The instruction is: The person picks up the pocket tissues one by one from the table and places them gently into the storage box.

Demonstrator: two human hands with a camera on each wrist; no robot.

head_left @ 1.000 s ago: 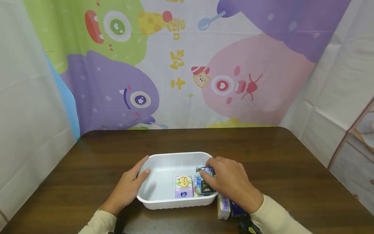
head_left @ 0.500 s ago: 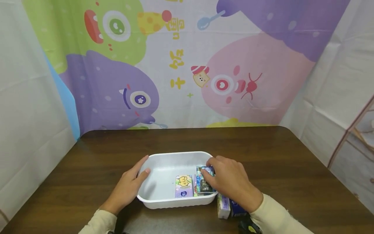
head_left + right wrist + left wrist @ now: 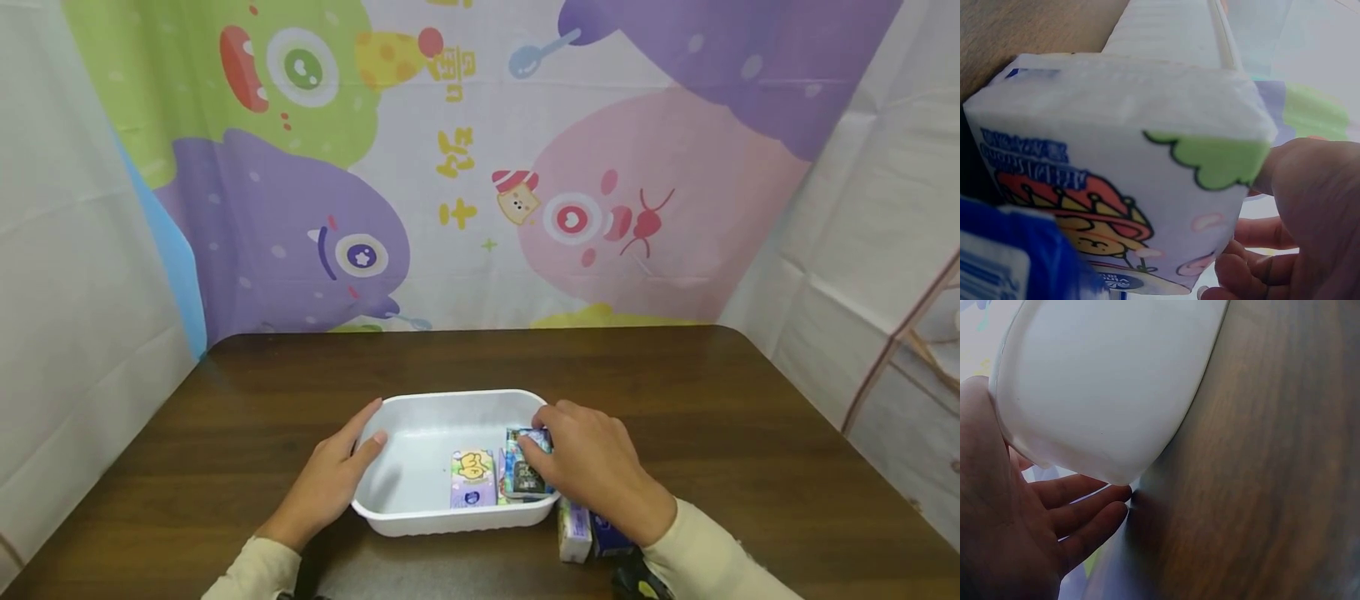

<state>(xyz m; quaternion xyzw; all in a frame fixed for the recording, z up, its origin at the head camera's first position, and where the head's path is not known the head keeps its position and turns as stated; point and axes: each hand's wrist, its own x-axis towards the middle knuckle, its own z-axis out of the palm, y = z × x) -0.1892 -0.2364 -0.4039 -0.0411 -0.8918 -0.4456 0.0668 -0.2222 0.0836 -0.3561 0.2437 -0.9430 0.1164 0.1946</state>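
In the head view a white tray stands on the table. My left hand holds its left end, thumb over the rim and fingers outside. The left wrist view shows these fingers spread against the tray's outer wall. At the right end my right hand grips the rim, its thumb reaching inside over a blue-and-black tissue pack. A yellow-and-lilac tissue pack lies beside that one in the tray. Part of another pack shows under the blue-and-black one.
Just outside the tray's right front corner stand a white-and-lilac tissue pack and a dark blue pack, partly behind my right wrist. The brown wooden table ends at a cartoon-printed curtain.
My right thumb has shifted very slightly to the right over the blue-and-black pack, which has moved a little the same way. The left hand and the tray stay put.
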